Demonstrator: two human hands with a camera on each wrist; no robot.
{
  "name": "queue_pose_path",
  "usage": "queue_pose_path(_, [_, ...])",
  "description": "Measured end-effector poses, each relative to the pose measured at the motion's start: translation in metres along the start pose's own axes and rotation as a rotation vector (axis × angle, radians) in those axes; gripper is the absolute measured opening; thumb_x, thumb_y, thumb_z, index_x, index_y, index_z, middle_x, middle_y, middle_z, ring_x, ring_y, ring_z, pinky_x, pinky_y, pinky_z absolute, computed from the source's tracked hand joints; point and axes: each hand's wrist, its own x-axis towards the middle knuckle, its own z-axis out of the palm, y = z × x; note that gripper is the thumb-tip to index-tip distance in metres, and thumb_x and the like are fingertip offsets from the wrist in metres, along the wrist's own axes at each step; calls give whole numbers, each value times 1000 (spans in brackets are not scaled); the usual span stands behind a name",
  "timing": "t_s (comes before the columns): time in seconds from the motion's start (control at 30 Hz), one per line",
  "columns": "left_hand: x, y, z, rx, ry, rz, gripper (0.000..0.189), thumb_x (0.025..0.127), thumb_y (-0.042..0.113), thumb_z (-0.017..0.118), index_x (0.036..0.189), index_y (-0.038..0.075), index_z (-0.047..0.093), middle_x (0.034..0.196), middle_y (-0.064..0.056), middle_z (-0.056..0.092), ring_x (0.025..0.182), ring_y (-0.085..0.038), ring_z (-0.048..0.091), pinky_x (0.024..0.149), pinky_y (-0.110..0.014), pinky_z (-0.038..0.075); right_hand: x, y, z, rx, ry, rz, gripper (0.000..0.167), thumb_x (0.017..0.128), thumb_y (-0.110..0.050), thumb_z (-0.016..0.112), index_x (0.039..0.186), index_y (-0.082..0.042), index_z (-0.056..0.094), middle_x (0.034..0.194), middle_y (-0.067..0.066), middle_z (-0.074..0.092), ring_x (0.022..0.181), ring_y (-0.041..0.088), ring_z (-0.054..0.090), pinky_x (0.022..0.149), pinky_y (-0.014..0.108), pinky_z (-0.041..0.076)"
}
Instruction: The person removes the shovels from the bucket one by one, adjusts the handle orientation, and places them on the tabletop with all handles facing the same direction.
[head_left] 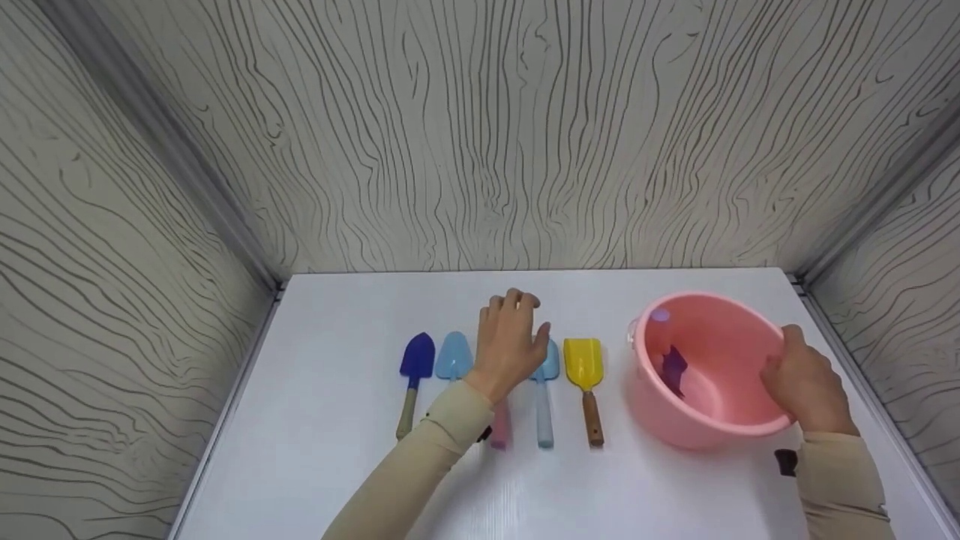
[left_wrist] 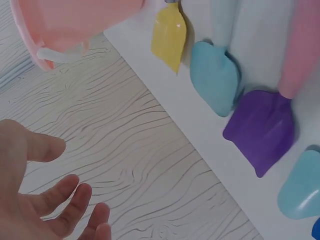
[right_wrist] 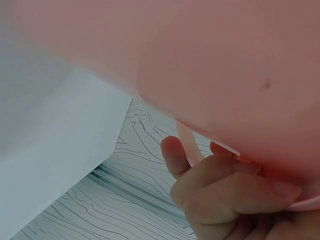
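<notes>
My right hand (head_left: 810,380) grips the rim of a pink bucket (head_left: 697,427), which tilts on the right side of the white table. A dark purple piece (head_left: 673,370) shows inside it. Over the row of toy shovels, my left hand (head_left: 508,341) holds nothing, its fingers apart and slightly bent. It hides most of a purple shovel (left_wrist: 262,130) with a pink handle in the head view. To its left lie a dark blue shovel (head_left: 418,356) and a light blue shovel (head_left: 454,356). Right of it are another light blue shovel (head_left: 544,420) and a yellow shovel (head_left: 583,362) with a brown handle.
The white table (head_left: 330,360) ends at a wood-patterned back wall (head_left: 465,150). Similar panels stand at the left and right, with grey metal strips (head_left: 165,150) at the corners. A white bucket handle (left_wrist: 60,55) hangs at the bucket's side.
</notes>
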Motion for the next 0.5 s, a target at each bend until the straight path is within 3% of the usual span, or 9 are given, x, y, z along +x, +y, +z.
queue_pose_path(0.27, [17, 37, 2, 46, -71, 93, 36, 105, 40, 67, 132, 17, 66, 131, -3, 65, 118, -22, 62, 105, -37, 53, -1, 0, 5, 18, -10, 13, 57, 108, -12, 36, 157, 10, 16, 99, 32, 62, 65, 29, 67, 52, 40, 56])
queue_pose_path(0.5, [23, 60, 14, 115, -59, 195, 35, 106, 42, 64, 131, 19, 66, 130, -1, 65, 120, -22, 61, 105, -35, 53, 0, -2, 9, -6, 11, -18, 53, 107, -11, 38, 153, 11, 21, 95, 31, 62, 62, 28, 66, 50, 38, 55])
